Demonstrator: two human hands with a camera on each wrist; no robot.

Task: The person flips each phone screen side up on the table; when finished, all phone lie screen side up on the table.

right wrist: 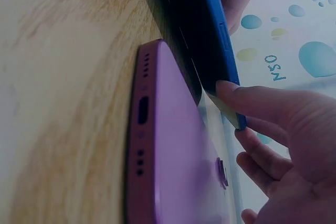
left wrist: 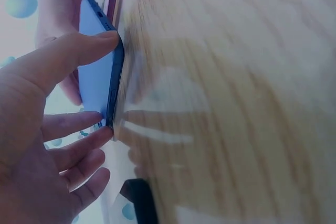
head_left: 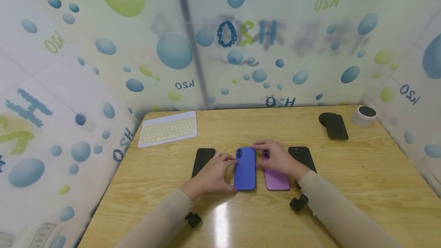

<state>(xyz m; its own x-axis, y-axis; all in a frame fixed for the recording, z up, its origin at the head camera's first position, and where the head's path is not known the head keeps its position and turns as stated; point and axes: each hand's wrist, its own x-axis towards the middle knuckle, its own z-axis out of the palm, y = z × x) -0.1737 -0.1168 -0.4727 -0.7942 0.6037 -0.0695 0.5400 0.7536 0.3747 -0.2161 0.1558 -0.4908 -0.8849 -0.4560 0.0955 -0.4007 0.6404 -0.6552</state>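
Note:
A blue smartphone (head_left: 245, 173) is between both hands, back side up and tilted, its dark underside showing in the right wrist view. My left hand (head_left: 214, 173) holds its left side, thumb at the bottom corner and fingertips along the edge. At the top right corner, my right hand (head_left: 275, 158) pinches the blue phone between thumb and fingers. Beneath the right hand lies a purple phone (right wrist: 181, 145), back up on the table. A black slab like a phone (head_left: 202, 160) is partly hidden behind the left hand. The right wrist partly covers a black phone (head_left: 302, 155).
A white keyboard (head_left: 168, 129) lies at the table's back left. Toward the back right are a flat black object (head_left: 337, 126) and a white round container (head_left: 364, 117) with a dark top. A printed wall (head_left: 241, 75) stands behind the wooden table (head_left: 372, 186).

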